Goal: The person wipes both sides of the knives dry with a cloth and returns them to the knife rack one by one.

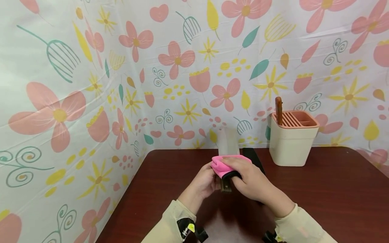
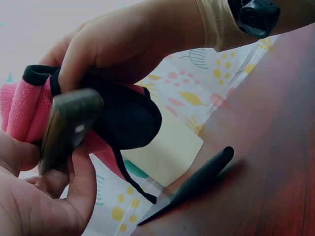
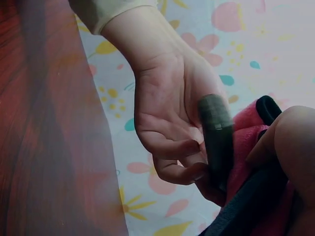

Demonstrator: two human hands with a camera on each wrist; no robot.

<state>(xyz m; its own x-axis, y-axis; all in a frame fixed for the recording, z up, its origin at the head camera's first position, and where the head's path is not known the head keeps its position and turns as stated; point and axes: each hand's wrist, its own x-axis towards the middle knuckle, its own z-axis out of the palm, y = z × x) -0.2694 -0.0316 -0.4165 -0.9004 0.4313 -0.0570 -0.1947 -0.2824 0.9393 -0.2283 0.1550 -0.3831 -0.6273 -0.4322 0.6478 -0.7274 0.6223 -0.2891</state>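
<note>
My left hand (image 1: 206, 180) holds a broad-bladed knife by its dark, riveted handle (image 2: 71, 128), fingers curled against it. The pale, wide knife blade (image 1: 228, 143) points away toward the wall. A fluffy pink cloth (image 1: 220, 165) with black edging and a dark underside is wrapped over the blade near the handle. From above, my right hand (image 1: 250, 177) grips this cloth around the knife; in the left wrist view its thumb lies along the cloth's black edge. The cloth covers the part of the blade closest to the handle.
A black, knife-shaped thing (image 2: 197, 182) lies on the dark red-brown table (image 1: 170, 168), just beyond my right hand. At the back right stands a cream knife holder (image 1: 291, 145) with a slotted coral top and a brown-handled utensil (image 1: 278, 111) in it. A flower-patterned sheet (image 1: 188, 98) hangs behind.
</note>
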